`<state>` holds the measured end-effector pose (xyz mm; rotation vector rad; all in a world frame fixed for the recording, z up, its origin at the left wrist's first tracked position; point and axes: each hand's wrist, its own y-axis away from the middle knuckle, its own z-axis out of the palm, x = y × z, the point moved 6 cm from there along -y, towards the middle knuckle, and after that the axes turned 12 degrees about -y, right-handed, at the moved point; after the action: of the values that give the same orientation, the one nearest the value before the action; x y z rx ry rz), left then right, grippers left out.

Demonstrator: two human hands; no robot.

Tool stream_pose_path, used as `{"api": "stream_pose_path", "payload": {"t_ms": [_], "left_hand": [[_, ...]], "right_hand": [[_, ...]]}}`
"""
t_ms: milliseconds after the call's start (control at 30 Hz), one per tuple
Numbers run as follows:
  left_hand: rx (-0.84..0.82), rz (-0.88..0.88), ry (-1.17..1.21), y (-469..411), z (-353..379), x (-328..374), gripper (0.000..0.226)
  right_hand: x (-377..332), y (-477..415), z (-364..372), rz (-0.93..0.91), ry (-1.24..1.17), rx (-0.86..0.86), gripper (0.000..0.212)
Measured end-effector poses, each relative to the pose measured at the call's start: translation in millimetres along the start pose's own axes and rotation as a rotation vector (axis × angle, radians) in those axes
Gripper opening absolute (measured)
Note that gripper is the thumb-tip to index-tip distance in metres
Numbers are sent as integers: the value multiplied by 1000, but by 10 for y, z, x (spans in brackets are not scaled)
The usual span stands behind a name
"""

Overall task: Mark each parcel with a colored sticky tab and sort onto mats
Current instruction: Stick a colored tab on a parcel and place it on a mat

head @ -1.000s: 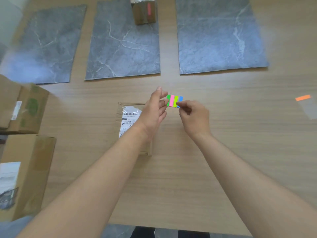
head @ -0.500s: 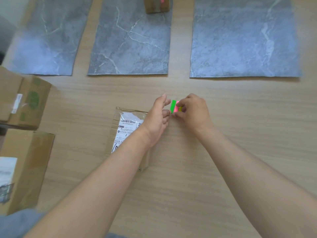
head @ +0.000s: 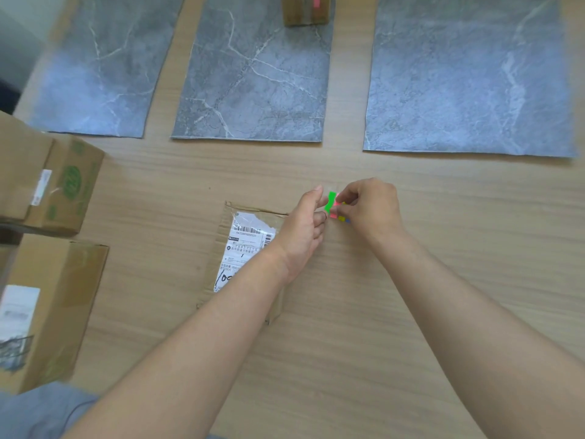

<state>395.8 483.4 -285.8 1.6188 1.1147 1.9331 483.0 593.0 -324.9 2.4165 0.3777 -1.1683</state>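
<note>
A: Progress?
B: Two boxes at the bench's left edge, no tabs seen. Flat parcel mid-bench, untagged. One tabbed parcel sits on the middle mat.
A: Fingers?
B: Left hand appears to pinch the green tab. Right hand is clamped on the tab pad, just beyond the flat parcel's far right corner.

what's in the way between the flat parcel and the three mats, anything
Nothing visible lies on the table between the flat parcel and the left mat, middle mat or right mat. A small box sits at the middle mat's far end.
</note>
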Motion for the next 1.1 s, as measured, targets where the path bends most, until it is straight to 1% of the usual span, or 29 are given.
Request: {"api": "stream_pose_path", "payload": {"t_ms": [67, 100, 167, 233, 300, 500, 600, 700, 800, 867, 933, 1000, 1033, 1067, 1100], "left_hand": [[-6, -2, 15, 11, 1, 12, 70], [0, 1, 22, 14, -2, 19, 68], [23, 9, 20, 42, -16, 46, 62], [48, 16, 16, 84, -31, 60, 58], [43, 16, 34, 120, -14, 55, 55], [13, -26, 121, 54, 14, 10, 55], [-9, -54, 151, 34, 8, -2, 60], [-47, -78, 165, 51, 23, 17, 64], [-94, -94, 148, 84, 71, 70, 61], [-95, -108, 146, 88, 80, 88, 66], [-90, -113, 141, 81, 84, 97, 71], [-82, -118, 142, 68, 78, 95, 74], [-83, -116, 140, 61, 71, 96, 76], [-91, -112, 134, 62, 66, 103, 77], [-99, -102, 127, 65, 58, 118, 78]], "right_hand": [[-59, 28, 27, -97, 111, -23, 14], [-87, 58, 45, -155, 162, -35, 15], [-115, 117, 55, -228, 191, -38, 17], [-108, 137, 41, -252, 178, -28, 14], [-93, 112, 32, -258, 159, -39, 10], [-126, 49, 49, -252, 169, -118, 11], [-125, 22, 38, -200, 164, -132, 13], [-131, 24, -1, -152, 143, -109, 12], [-48, -10, -54, -33, 8, -61, 10], [49, -34, -83, 77, -189, 12, 9], [110, -18, -137, 160, -422, 149, 10], [139, 55, -232, 221, -644, 324, 10], [134, 102, -278, 236, -756, 392, 9], [113, 141, -314, 222, -855, 423, 8], [69, 176, -343, 175, -930, 418, 7]]}}
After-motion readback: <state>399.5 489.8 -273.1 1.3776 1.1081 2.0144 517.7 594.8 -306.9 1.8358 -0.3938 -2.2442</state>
